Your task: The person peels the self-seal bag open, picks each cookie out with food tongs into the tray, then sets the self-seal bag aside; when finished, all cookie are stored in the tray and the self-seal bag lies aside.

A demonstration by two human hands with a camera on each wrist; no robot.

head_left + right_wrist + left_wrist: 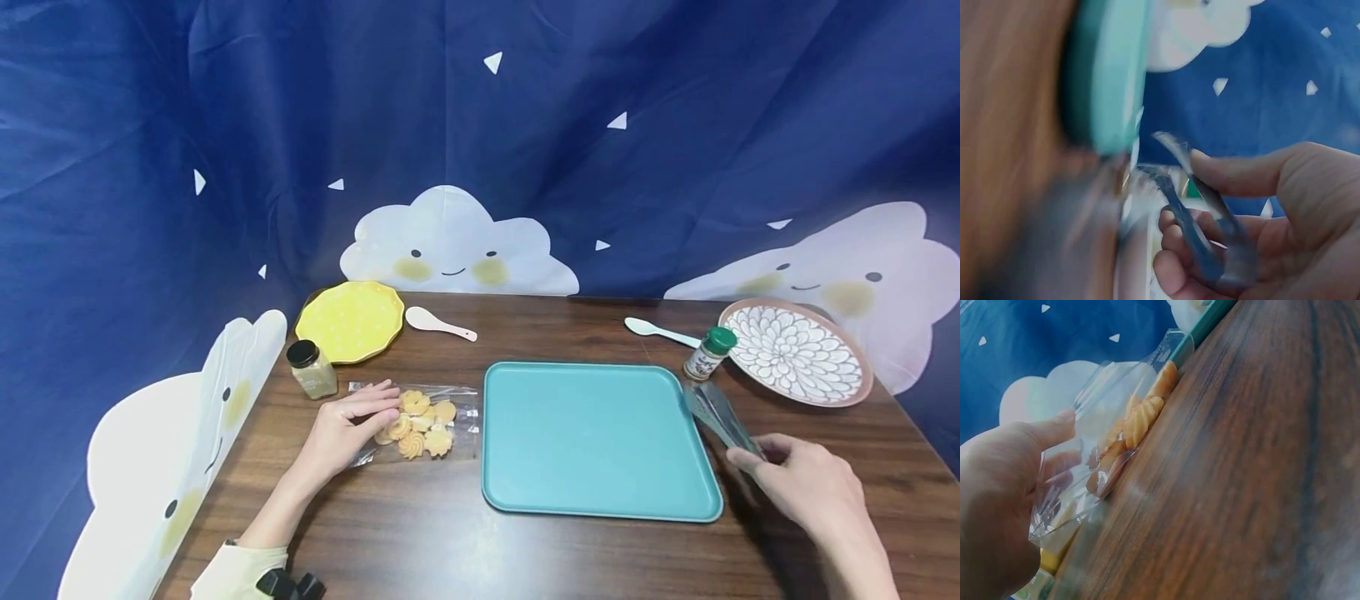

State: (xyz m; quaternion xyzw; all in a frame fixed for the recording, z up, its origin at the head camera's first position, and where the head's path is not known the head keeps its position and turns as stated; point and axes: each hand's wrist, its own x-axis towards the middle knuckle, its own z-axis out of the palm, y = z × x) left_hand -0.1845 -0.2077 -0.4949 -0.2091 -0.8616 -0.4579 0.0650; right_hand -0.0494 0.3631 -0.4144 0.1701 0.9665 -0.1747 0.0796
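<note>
A clear plastic bag of cookies [426, 425] lies on the table, left of the teal tray [592, 442]. My left hand [348, 423] holds the left end of the bag, and its fingers show through the film in the left wrist view, where the bag [1100, 456] sits beside the thumb. Right of the tray, my right hand [806, 479] grips metal food tongs [716, 412] near their bent end. Tilted, the tongs [1200, 219] reach toward the tray's right edge, their two arms apart between thumb and fingers.
At the back left are a yellow plate [351, 322], a black-lidded jar [312, 369] and a white spoon [438, 323]. A pale spoon [660, 331], a green-capped shaker [710, 354] and a flower-patterned plate [795, 354] stand at the back right. A blue cloud-print cloth [450, 125] hangs behind.
</note>
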